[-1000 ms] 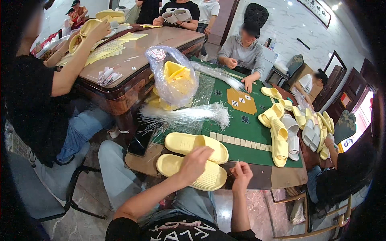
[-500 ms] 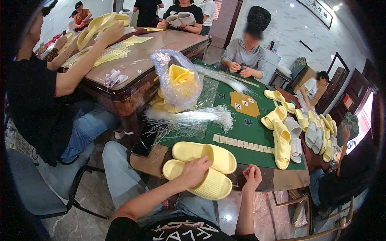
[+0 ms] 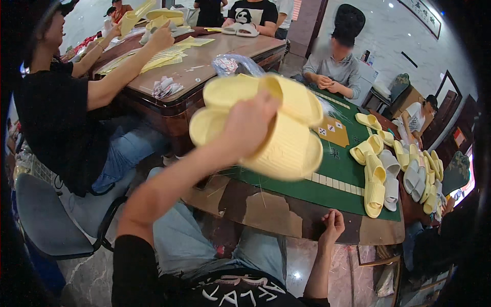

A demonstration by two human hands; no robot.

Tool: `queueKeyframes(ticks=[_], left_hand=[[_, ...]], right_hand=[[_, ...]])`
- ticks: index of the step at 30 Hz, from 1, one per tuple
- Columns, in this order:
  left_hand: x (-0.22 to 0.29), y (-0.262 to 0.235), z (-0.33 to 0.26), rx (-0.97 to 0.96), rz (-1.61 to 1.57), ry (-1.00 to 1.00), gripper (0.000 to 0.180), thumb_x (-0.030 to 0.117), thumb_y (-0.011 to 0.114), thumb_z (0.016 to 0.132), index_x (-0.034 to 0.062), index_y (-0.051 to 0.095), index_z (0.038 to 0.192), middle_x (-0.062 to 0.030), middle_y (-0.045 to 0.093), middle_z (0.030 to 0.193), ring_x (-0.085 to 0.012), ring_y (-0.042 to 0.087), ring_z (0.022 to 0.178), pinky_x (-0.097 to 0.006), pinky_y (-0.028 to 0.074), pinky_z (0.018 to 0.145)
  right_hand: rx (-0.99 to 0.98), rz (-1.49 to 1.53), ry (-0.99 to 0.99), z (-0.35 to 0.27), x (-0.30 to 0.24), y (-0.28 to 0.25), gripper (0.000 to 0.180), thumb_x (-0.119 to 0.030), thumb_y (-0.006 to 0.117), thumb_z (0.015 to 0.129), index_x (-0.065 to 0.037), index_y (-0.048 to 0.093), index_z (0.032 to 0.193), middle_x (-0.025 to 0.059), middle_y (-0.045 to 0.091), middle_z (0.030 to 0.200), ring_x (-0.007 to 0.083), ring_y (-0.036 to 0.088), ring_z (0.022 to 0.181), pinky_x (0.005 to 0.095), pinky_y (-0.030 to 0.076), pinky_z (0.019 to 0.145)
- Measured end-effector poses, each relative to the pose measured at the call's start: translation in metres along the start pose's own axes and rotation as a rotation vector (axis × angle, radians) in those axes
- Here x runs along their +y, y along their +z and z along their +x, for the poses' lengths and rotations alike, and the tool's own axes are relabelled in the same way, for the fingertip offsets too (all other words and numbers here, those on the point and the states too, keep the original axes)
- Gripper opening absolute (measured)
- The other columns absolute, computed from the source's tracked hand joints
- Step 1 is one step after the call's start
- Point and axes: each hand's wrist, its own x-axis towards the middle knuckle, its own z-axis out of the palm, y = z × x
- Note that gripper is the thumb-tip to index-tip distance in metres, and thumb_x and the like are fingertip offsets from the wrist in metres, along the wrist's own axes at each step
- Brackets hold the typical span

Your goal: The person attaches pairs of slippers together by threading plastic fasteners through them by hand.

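Observation:
A pair of pale yellow slippers [image 3: 286, 148] hangs in the air over the near part of the green table mat [image 3: 261, 181], slightly smeared by motion. My left hand [image 3: 253, 123] is closed around their inner sides, where the two straps meet. Resting low by the table's front edge, my right hand [image 3: 333, 226] has its fingers curled together; whatever they hold, if anything, is too small to make out. Behind the slippers, only the top of a clear plastic bag [image 3: 236, 65] shows. The slippers cover most of the bundle of clear plastic strands [image 3: 330, 108].
Yellow and grey slippers [image 3: 375, 192] line the table's right side. A row of pale tiles [image 3: 335, 184] crosses the mat. At left, a co-worker [image 3: 56, 128] handles yellow slippers at a brown table [image 3: 204, 61]; another person [image 3: 335, 66] sits across. An office chair [image 3: 51, 220] stands left.
My left hand has lifted the yellow slippers up and away from the table edge, over the mat. My right hand stays near the edge, fingers still curled. The view has shifted a little.

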Motion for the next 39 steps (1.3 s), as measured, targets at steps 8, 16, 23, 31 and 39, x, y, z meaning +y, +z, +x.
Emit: queueKeyframes(ticks=[8,16,23,31,39], left_hand=[[-0.113,-0.047,0.113,0.499,0.457,-0.075,0.027,-0.002,0.051,0.076,-0.0064,0.05,0.103,-0.0271,0.052,0.106,-0.0367,0.061,0.086,-0.04,0.051,0.075],[0.025,-0.02,0.007,0.009,-0.376,0.142,0.007,0.0,0.054,0.078,0.0033,0.06,0.079,-0.0131,0.057,0.066,-0.0275,0.059,0.064,-0.035,0.046,0.059],[0.097,-0.07,-0.046,-0.772,-1.645,0.407,0.022,0.006,0.048,0.091,-0.0036,0.052,0.11,-0.0103,0.059,0.096,-0.021,0.059,0.088,-0.033,0.047,0.079],[0.093,-0.143,-0.06,-1.252,-1.75,-0.014,0.012,-0.007,0.052,0.086,-0.003,0.062,0.092,-0.0111,0.059,0.095,-0.0196,0.057,0.086,-0.029,0.044,0.074],[0.078,-0.137,-0.098,-0.927,-2.214,0.134,0.015,-0.003,0.052,0.088,-0.004,0.06,0.101,-0.0123,0.055,0.106,-0.0187,0.055,0.092,-0.029,0.043,0.076]], right_hand=[[-0.077,-0.114,-0.034,0.001,0.006,-0.002,0.014,-0.013,0.053,0.092,-0.001,0.059,0.09,0.0022,0.055,0.071,0.0081,0.051,0.062,0.0208,0.043,0.057],[-0.089,-0.163,-0.051,-0.001,0.004,0.0,0.014,-0.01,0.051,0.092,0.001,0.06,0.089,0.0015,0.056,0.07,0.0073,0.051,0.063,0.0207,0.042,0.057],[-0.067,-0.235,0.024,0.004,0.029,-0.009,0.012,-0.008,0.052,0.091,0.0,0.06,0.089,0.0019,0.055,0.07,0.0076,0.05,0.061,0.0214,0.043,0.056],[-0.117,-0.243,-0.11,0.001,0.013,-0.003,0.014,-0.01,0.051,0.092,0.001,0.06,0.088,0.0012,0.052,0.068,0.0076,0.048,0.06,0.0208,0.041,0.054],[-0.14,-0.282,-0.089,0.007,0.02,-0.002,0.014,-0.011,0.052,0.091,0.0,0.06,0.087,0.001,0.054,0.069,0.0068,0.049,0.059,0.02,0.041,0.053]])
